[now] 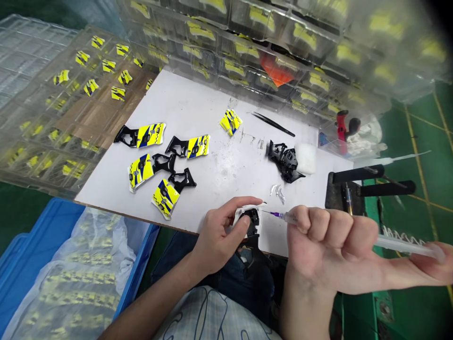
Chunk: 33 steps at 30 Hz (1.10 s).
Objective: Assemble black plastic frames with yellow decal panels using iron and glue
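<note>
My left hand (pixel 226 226) pinches a small black and white plastic part (pixel 252 222) at the table's front edge, thumb on its black inside. Wrapped round a clear syringe (pixel 399 245), my right hand (pixel 329 241) has its thumb at the plunger end. The syringe's purple needle tip (pixel 276 215) points at the right side of the plastic part; whether it touches I cannot tell. Beyond the hands lie small clear pieces (pixel 278 192) and a heap of black plastic parts (pixel 285 160) beside a white pad (pixel 306 158).
Several yellow-and-blue panels with black brackets (pixel 150 135) lie on the white table (pixel 198 104). A loose yellow panel (pixel 230 122) and black tweezers (pixel 273 123) lie farther back. Stacked clear trays (pixel 219 47) wall the back; a blue crate (pixel 141 264) stands lower left, a black stand (pixel 341 189) at right.
</note>
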Tool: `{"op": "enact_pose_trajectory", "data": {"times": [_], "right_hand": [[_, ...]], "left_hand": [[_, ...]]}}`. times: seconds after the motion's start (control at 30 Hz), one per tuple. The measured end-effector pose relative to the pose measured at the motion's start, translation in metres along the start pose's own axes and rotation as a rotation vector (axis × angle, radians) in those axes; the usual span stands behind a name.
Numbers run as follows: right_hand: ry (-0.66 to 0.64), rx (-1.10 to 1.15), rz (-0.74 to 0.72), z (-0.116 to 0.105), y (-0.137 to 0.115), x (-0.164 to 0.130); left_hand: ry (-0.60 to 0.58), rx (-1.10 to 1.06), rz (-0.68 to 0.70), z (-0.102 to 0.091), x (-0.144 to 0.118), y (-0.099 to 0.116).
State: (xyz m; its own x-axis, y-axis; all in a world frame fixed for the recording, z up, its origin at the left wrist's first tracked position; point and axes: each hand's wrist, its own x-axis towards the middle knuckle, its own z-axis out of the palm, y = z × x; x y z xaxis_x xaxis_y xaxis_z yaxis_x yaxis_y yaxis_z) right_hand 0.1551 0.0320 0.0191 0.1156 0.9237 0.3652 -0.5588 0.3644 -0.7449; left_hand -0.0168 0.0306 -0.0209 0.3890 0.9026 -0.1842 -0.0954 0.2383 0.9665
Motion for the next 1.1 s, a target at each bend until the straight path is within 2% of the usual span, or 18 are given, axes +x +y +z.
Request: {"op": "enact_pose_trajectory", "data": {"times": [0.3,0.5,0.67,0.97,1.1], "right_hand": [[0.037,0.022,0.035,-0.0047,-0.0001,-0.0051],[-0.041,-0.004,0.027,0.0008,-0.0024,-0.0033],[0.012,-0.020,0.039,0.0040,-0.0035,-0.0031],[-0.051,-0.037,0.022,-0.0035,-0.0006,-0.0024],[-0.032,-0.041,0.010,-0.0025,-0.0014,-0.0013]], "left_hand": [[0.011,0.023,-0.009,0.0012,0.0002,0.0015],[0.003,0.016,-0.011,0.0004,-0.0001,0.0012],[-0.002,-0.006,-0.025,0.0012,-0.0005,0.0004],[-0.010,-0.008,-0.044,0.0010,0.0000,0.0009],[0.000,0.013,-0.035,0.0011,-0.0001,0.0012]]}}
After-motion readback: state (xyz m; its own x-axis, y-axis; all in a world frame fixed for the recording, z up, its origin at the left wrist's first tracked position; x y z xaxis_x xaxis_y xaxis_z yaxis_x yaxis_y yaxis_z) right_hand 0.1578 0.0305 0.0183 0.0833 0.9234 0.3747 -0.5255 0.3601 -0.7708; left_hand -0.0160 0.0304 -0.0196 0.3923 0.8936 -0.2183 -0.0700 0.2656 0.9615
